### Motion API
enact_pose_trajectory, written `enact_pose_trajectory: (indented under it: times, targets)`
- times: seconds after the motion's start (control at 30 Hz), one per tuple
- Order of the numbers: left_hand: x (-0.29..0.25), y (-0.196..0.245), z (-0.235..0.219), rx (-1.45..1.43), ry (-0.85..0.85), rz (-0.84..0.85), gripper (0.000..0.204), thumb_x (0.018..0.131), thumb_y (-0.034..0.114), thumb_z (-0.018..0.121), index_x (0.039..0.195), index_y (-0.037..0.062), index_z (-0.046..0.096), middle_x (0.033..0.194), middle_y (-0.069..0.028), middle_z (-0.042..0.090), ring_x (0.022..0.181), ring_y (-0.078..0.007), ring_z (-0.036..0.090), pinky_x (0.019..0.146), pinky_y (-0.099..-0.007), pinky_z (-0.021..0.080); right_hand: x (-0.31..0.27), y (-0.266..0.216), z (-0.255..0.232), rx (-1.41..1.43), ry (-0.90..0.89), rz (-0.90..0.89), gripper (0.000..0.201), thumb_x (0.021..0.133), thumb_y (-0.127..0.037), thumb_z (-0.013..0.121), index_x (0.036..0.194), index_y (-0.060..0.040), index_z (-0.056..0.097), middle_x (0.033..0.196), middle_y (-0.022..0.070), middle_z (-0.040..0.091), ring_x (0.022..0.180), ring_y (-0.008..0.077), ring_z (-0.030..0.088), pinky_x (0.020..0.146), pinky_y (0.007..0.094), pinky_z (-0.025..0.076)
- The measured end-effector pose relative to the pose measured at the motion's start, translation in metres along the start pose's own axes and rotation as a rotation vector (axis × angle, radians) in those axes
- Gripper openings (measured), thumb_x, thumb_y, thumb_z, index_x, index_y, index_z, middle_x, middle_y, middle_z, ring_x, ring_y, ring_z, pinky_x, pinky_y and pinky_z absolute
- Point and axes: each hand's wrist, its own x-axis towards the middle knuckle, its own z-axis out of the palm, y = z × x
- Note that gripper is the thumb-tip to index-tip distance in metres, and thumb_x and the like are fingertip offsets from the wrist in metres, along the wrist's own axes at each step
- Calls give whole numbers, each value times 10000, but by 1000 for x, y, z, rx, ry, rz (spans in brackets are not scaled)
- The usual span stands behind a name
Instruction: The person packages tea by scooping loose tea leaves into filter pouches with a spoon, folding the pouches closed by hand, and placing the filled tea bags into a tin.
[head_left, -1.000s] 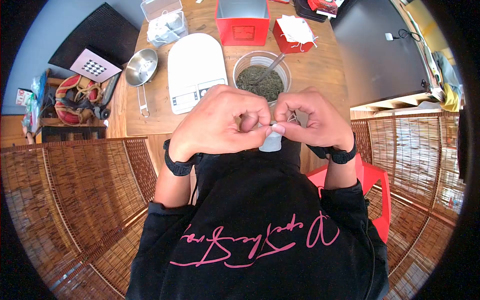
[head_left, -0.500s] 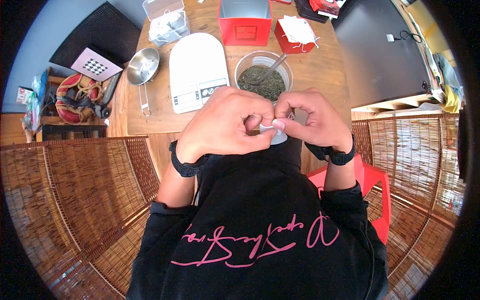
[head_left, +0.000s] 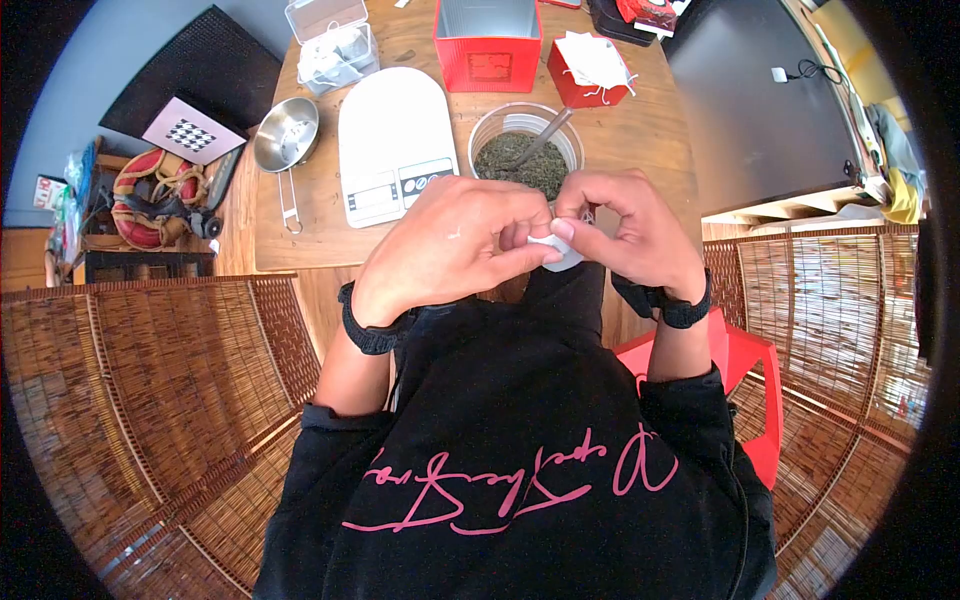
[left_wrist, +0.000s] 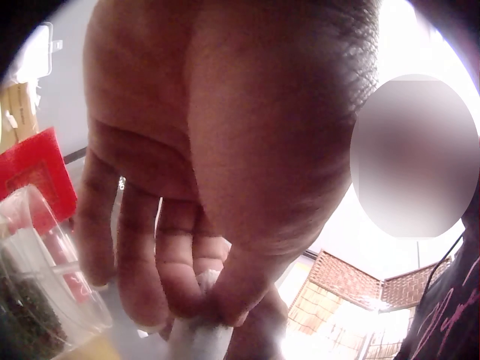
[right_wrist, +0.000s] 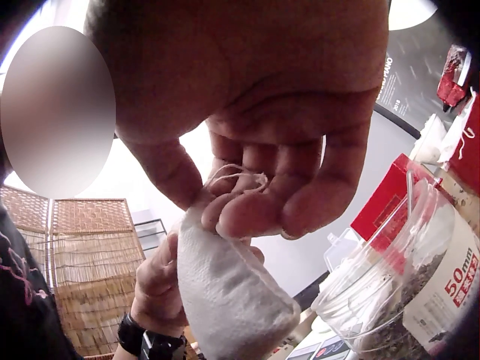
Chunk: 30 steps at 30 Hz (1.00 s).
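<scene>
Both hands meet over the lap, just in front of the table edge. Between them is a small white drawstring tea bag [right_wrist: 229, 289], bulging at its lower end. My left hand [head_left: 455, 240] pinches the bag's upper edge between thumb and fingertips. From the other side my right hand [head_left: 635, 235] pinches the same top edge, with a loop of white string [right_wrist: 251, 178] by its fingers. Beyond the hands stands a clear plastic tub [head_left: 480, 128] of dried leaves [head_left: 528, 160], with a metal spoon [head_left: 548, 135] leaning in it.
A white kitchen scale [head_left: 395, 130] lies left of the tub, beside a steel long-handled cup [head_left: 285, 135]. Further back are a clear box [head_left: 340, 60] of white bags, a large red box [head_left: 487, 60] and a small red box [head_left: 590, 85] holding flat white bags.
The tea bag has swung from hanging straight down to tilting up and right between the hands. Both hands' fingers have shifted along its top edge.
</scene>
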Motion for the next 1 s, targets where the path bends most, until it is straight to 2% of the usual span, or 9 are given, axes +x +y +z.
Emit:
enact_pose_trajectory:
  times: [0.2, 0.27, 0.4, 0.47, 0.77, 1.0]
  targets:
    - [-3, 0, 1, -7, 47, 0, 209, 828, 171, 822, 874, 28, 677, 771, -95, 679, 685, -266, 666, 598, -363, 518, 1, 1, 0, 14, 99, 14, 157, 943, -150, 703, 893, -15, 642, 755, 24, 634, 704, 94, 581, 642, 267, 466]
    - [-3, -1, 0, 2, 49, 10, 210, 830, 172, 821, 873, 26, 676, 772, -95, 678, 685, -264, 664, 599, -363, 518, 1, 5, -1, 127, 233, 125, 156, 965, -145, 695, 918, -5, 648, 776, -11, 629, 739, 52, 561, 656, 235, 452]
    - [-3, -1, 1, 15, 68, 9, 204, 833, 171, 819, 868, 27, 679, 770, -94, 675, 683, -259, 663, 603, -356, 516, 4, 16, 1, 119, 320, 184, 145, 973, -136, 689, 974, 8, 666, 785, -19, 644, 726, 38, 551, 633, 224, 444]
    - [-3, 0, 1, 21, 75, -7, 205, 833, 173, 819, 865, 27, 679, 768, -93, 673, 681, -257, 662, 604, -355, 515, 5, 24, 2, 24, 354, 263, 147, 971, -126, 686, 1013, 15, 682, 770, -8, 653, 691, 42, 546, 607, 228, 445]
    - [-3, -1, 0, 56, 72, -10, 210, 842, 188, 812, 866, 29, 677, 749, -87, 656, 672, -241, 658, 595, -337, 515, 7, 34, 3, -64, 334, 277, 169, 964, -140, 686, 1013, 22, 696, 761, 73, 699, 657, 95, 607, 611, 275, 495]
    - [-3, -1, 0, 49, 65, 5, 208, 840, 186, 810, 873, 29, 678, 756, -92, 662, 676, -246, 661, 604, -345, 520, 9, 36, 2, -134, 295, 293, 184, 967, -160, 681, 997, 22, 693, 764, 71, 703, 651, 103, 614, 619, 286, 506]
